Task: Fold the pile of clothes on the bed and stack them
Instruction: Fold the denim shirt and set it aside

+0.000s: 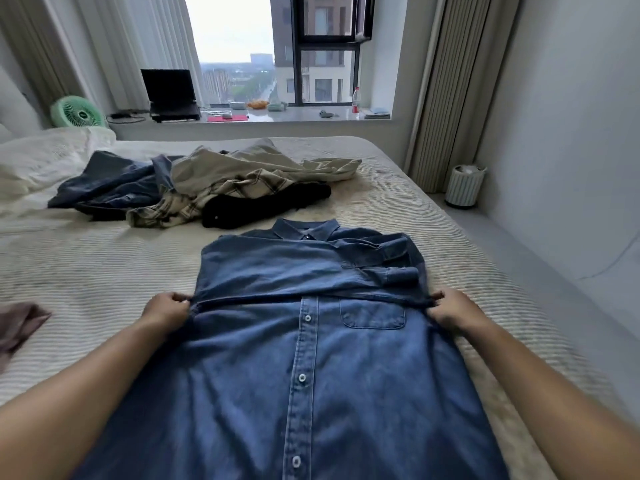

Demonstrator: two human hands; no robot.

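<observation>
denim shirt (304,341) flat on bed (104,271), pinched at both side edges by left hand (168,311) and right hand (450,311), likely to fold hem towards collar squarely

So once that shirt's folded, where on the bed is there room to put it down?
Bare bedspread lies left of the denim shirt, between the clothes pile and a brownish cloth. A narrower strip runs along the shirt's right. Beyond the collar it's crowded.
</observation>
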